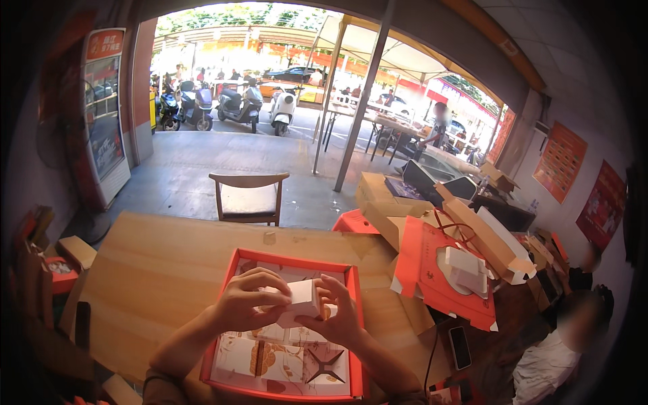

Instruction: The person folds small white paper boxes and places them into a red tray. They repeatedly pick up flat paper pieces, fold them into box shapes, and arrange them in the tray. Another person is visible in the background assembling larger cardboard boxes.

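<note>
Head view: what do the person's hands have between them?

"One small white cardboard box (301, 297), square-cornered. The left hand (253, 298) has fingers and thumb on its left side, the right hand (335, 309) on its right, so each grip is closed on it."

"Where is that exactly?"

"Over the middle of a shallow rectangular cardboard tray with a bright red rim (232, 263), by the near edge of the pale wooden bench (155, 270). I cannot tell if the box's underside touches anything."

"What lies in the tray?"

"White packs with gold-brown printing (280, 364), toward its near edge. A dark brown X-shaped mark or piece (325, 365) shows in the near right corner; I can't say which."

"And around it?"

"Toward the bench's far right corner, a red cardboard sheet (422, 263) bears small white boxes (466, 270) near its right side. A black phone (460, 347) lies past the bench's right edge, and a wooden chair with a dark frame (250, 196) stands beyond the far edge."
</note>
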Demonstrator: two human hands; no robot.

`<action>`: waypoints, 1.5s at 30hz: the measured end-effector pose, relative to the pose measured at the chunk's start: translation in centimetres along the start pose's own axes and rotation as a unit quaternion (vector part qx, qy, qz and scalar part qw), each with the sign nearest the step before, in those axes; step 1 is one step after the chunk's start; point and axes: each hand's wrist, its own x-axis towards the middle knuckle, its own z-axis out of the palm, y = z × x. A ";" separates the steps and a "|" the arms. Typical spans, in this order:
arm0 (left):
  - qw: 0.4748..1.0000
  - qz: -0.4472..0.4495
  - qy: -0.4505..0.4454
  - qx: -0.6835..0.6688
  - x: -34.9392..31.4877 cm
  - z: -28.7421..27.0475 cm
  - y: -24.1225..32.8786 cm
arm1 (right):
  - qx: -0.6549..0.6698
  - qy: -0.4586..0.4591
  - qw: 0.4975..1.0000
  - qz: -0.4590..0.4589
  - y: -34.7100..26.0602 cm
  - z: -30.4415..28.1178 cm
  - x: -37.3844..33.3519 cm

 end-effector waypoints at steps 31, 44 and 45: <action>0.971 0.065 -0.042 0.226 0.1 1.2 2.6 | -0.267 0.075 0.941 -0.193 -2.0 -0.9 1.8; 0.921 -0.263 -0.098 -0.271 -2.0 -0.1 -0.8 | -0.115 -0.025 0.940 -0.320 0.4 -1.4 1.2; 0.941 -0.247 -0.078 -0.216 -2.4 0.2 -0.9 | -0.101 -0.053 0.946 -0.303 1.3 -1.4 1.1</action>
